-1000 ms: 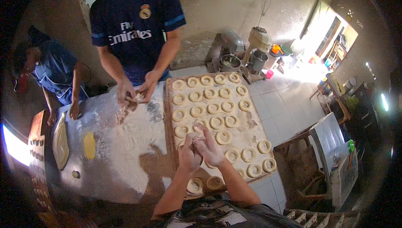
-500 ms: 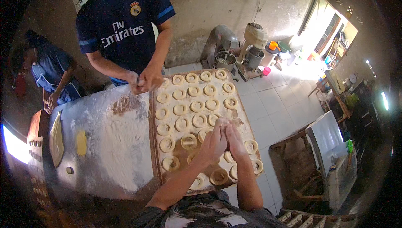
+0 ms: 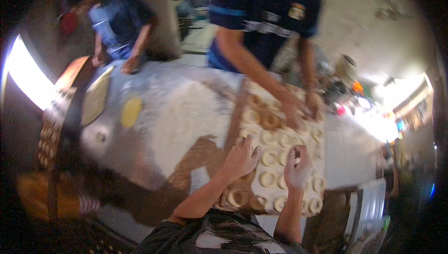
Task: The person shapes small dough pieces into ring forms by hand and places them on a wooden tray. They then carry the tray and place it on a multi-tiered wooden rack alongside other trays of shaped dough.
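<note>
Raw dough rings (image 3: 267,180) lie in rows on a floured board (image 3: 298,198) in front of me. My left hand (image 3: 241,159) is over the board's left side, fingers stretched and thumb apart, with nothing seen in it. Right of it, my right hand (image 3: 297,169) hovers above the rings, its fingers curled in toward the thumb. A pale spot shows between those fingers; blur hides whether it is dough. At the far end of the board, a co-worker's hands (image 3: 298,114) reach down among the rings.
Left of the board stretches a floured metal table (image 3: 186,109) bearing a flat yellow dough piece (image 3: 131,112) and a longer dough sheet (image 3: 97,96). Another person (image 3: 122,25) stands at its far left, by a tray of small pieces (image 3: 52,132). A mixer (image 3: 345,69) stands at the back right.
My hands, pressed together before, have parted to either side. The view has swung left. The co-worker's hands have gone from being held together beside the board to reaching over the rings.
</note>
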Demonstrator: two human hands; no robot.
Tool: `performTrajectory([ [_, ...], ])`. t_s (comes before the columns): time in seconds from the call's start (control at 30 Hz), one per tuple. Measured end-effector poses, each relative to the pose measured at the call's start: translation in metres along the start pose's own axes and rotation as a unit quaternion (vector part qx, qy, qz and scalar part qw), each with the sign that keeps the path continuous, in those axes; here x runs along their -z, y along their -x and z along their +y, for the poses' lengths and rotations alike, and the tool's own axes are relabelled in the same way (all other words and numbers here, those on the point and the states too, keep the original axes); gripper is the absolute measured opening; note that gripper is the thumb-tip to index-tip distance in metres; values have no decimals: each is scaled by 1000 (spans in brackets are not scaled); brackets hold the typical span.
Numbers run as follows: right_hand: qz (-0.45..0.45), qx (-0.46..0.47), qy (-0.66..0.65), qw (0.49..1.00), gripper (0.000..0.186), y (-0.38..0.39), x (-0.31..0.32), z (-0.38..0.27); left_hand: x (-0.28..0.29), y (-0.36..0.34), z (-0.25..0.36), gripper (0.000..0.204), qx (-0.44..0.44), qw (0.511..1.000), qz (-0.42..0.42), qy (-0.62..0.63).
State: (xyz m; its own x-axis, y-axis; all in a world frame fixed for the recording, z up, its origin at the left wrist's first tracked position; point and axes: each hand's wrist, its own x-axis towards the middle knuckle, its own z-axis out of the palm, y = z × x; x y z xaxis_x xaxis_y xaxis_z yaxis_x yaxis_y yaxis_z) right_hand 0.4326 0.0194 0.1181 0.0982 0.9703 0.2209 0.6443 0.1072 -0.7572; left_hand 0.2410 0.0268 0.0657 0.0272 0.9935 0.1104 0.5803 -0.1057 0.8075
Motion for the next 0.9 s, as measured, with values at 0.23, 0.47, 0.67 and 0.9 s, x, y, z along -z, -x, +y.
performTrajectory([
  [0.23,-364,237,72,898,24,-5,-258,-100,125,70,-149,36,248,965,80,-10],
  [0.47,-359,349,250,829,34,-11,-349,-124,173,100,-225,33,252,962,108,-2],
  [0.67,-526,49,-12,849,37,-31,-311,-148,182,76,-222,32,158,978,119,60],
  [0.9,-467,-33,-226,854,56,-14,-279,-155,218,64,-172,31,188,954,139,189],
])
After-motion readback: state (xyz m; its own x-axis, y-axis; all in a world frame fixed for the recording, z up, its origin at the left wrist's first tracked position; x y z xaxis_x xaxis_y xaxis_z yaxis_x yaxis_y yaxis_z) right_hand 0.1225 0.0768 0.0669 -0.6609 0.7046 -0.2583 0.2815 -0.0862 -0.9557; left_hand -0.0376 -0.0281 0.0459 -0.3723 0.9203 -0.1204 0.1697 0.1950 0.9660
